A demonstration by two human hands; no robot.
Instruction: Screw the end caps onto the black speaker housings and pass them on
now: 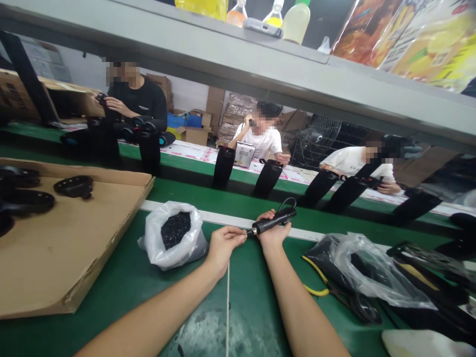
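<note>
My right hand [273, 232] is wrapped around a black electric screwdriver [275, 221], which lies tilted across the palm with its bit pointing left. A cord loop rises from its rear end. At the tip of the bit, the thumb and fingers of my left hand [226, 242] are pinched together. Whatever sits between those fingertips is too small to make out. Just left of that hand stands an open white plastic bag [154, 238] filled with small black screws [176, 229].
A cardboard tray [92, 238] with black curved parts [74, 186] lies left. Yellow-handled pliers [316, 277] and a clear plastic bag [372, 272] are at right. Black cylindrical parts [224, 166] stand along the far belt. A shelf [230, 49] crosses above; several people sit opposite.
</note>
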